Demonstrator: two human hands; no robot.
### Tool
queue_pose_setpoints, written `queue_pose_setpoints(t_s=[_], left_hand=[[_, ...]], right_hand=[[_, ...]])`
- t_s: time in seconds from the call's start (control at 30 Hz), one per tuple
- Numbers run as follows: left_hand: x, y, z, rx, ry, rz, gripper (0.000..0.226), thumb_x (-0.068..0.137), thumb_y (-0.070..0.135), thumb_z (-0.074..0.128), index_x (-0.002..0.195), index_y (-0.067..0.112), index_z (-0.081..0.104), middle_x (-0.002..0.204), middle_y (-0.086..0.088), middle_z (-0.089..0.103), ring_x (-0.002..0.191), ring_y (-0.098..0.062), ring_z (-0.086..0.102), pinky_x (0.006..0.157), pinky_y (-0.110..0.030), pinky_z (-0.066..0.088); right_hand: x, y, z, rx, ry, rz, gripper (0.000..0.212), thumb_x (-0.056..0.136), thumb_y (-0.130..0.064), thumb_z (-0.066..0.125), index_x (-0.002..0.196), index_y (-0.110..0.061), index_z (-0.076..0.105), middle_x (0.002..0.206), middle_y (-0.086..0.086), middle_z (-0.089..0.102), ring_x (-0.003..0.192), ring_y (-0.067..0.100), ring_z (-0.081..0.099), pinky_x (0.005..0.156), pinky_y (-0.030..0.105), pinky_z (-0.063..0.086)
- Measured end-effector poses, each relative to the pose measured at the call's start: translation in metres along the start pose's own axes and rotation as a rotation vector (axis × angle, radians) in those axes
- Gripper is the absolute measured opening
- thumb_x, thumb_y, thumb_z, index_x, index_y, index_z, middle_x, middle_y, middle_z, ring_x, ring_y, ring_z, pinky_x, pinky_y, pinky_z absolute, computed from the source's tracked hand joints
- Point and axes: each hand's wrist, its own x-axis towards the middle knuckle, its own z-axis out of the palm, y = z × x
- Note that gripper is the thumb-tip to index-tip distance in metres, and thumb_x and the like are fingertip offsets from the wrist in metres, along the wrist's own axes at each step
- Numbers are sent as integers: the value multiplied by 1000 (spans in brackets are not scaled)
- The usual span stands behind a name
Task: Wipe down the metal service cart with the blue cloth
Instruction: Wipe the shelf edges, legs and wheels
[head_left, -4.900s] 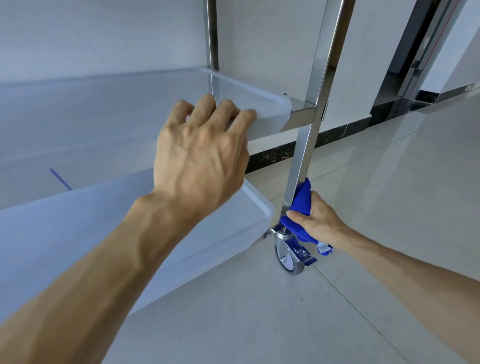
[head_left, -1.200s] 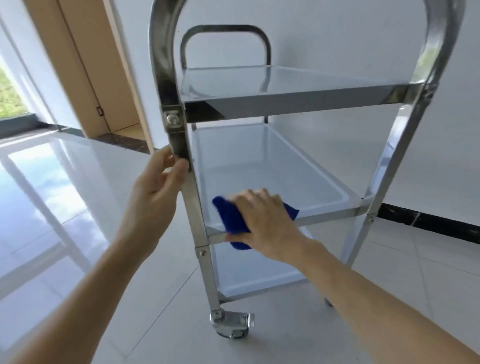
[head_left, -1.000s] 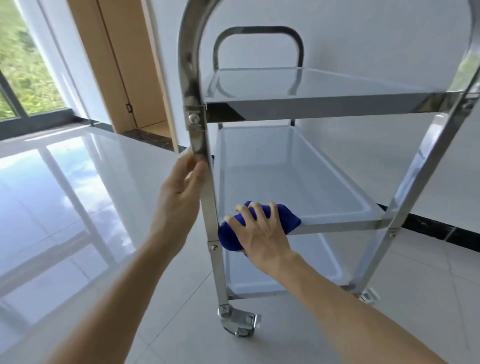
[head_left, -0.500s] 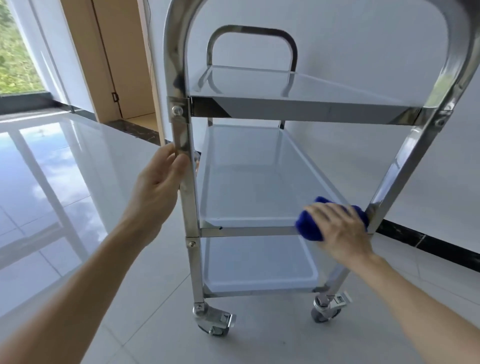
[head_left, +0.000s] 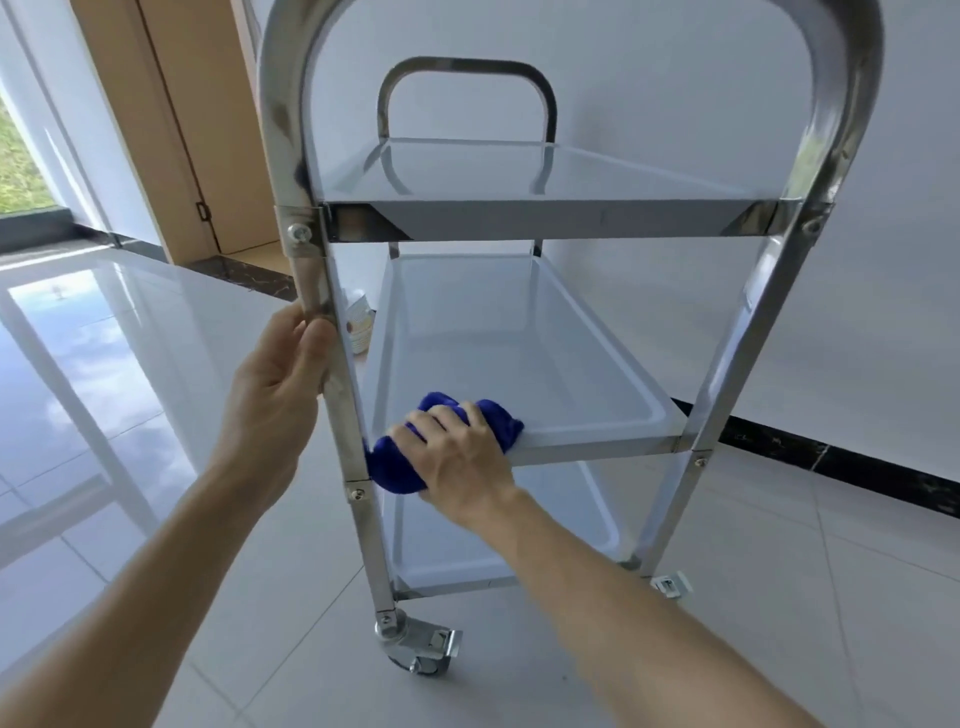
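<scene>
Both hands are clamped: left hand (head_left: 280, 384) grips the cart (head_left: 571, 221) near-left post, right hand (head_left: 462, 457) presses the blue cloth (head_left: 395, 467) onto the middle shelf's (head_left: 519, 353) near-left corner.

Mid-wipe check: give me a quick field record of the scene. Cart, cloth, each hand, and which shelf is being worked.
cart: three-shelf metal service cart, upright on a tiled floor
cloth: blue cloth, bunched, on the near rim of the middle shelf, at its left end against the post
right hand: right hand on top of the cloth, fingers curled over it
left hand: left hand grips the near left post above the middle shelf
shelf being worked: middle, front edge
caster: near left caster on the floor
</scene>
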Motion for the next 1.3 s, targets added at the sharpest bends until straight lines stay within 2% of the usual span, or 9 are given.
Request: queue_pose_setpoints(t_s=[0.23,0.43,0.6,0.7,0.8,0.93,1.07,1.13,1.3], left_hand=[[6,-4,-5,-27,-52,6,21,104,26,44,116,21,60,82,18,66,78,-1,60,82,-37,46],[3,-6,1,-25,-41,9,25,102,30,45,120,20,60,88,18,66,85,-1,59,86,-36,44],[1,0,0,-31,-34,-25,29,101,28,45,123,17,61,95,12,68,93,-8,60,93,-39,45],[1,8,1,-54,-33,-51,27,98,28,48,118,21,64,97,10,70,94,-9,62,92,-38,47],[1,12,-1,-56,-23,-73,35,92,35,51,122,24,64,106,9,72,99,-4,64,89,-33,48],[0,10,-1,-54,-4,-61,30,91,38,53,118,36,67,111,10,72,100,1,65,86,-26,47],[0,10,3,-70,10,-50,26,91,37,54,112,43,68,111,12,72,100,2,64,80,-12,48],[1,12,3,-79,13,-57,26,91,36,54,111,42,69,111,13,72,99,3,65,78,-6,46],[3,11,4,-116,24,-81,29,90,35,53,114,37,69,112,16,72,103,5,63,81,-17,49]], right_hand=[[-77,127,2,-24,-58,234,64,66,-30,76,127,-29,54,135,-9,56,123,24,53,100,43,38],[-100,165,2,-38,-191,335,66,79,-29,74,138,-28,43,144,-8,45,132,21,41,110,43,27],[-96,155,-25,423,-107,437,53,80,-39,79,121,-39,46,121,-19,57,110,10,54,95,33,38],[-90,136,-68,911,91,574,58,74,-39,86,106,-55,41,108,-19,60,91,2,61,68,19,46],[-78,113,-118,1095,346,559,60,64,-55,84,105,-60,40,98,-17,64,85,1,66,59,15,50],[-57,88,-190,934,674,263,54,74,-61,78,112,-61,39,103,-29,62,93,-8,62,70,2,45],[-10,88,-242,231,896,109,56,86,-71,54,130,-36,44,118,-6,51,98,20,52,81,35,43],[17,87,-249,23,799,182,68,81,-78,49,129,-30,46,121,4,52,101,31,51,80,45,41],[51,84,-215,-99,112,173,85,74,-89,37,138,-34,31,134,1,47,117,27,48,94,50,40]])
